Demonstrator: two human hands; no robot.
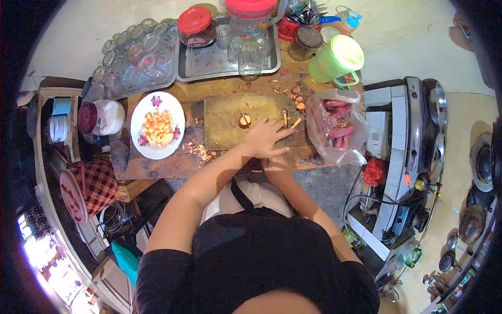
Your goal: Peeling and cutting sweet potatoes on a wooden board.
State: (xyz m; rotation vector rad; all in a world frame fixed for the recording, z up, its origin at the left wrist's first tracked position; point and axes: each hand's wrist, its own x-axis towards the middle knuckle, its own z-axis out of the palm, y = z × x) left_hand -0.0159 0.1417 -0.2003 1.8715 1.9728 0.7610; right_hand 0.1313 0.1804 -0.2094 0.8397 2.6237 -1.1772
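Note:
My left hand [266, 140] reaches over the lower right of a wooden cutting board [223, 110], fingers spread, with nothing seen in it. Beneath it, near the table's front edge, is my right hand [276, 167], mostly covered by the left, so whatever it may hold is hidden. A cut orange-fleshed root piece [244, 121] lies on the board. To the left, a floral plate [137, 114] bears small orange cubes [159, 127]. Red-skinned sweet potatoes [339, 117] lie in a clear plastic bag [323, 151] at the right.
Peel scraps [202, 152] lie beside the board. Behind stand a metal tray [196, 66] with glasses and lidded jars, a second tray of glassware [168, 72], and a green pitcher [331, 59]. A jar with a dark red lid [109, 117] is left of the plate.

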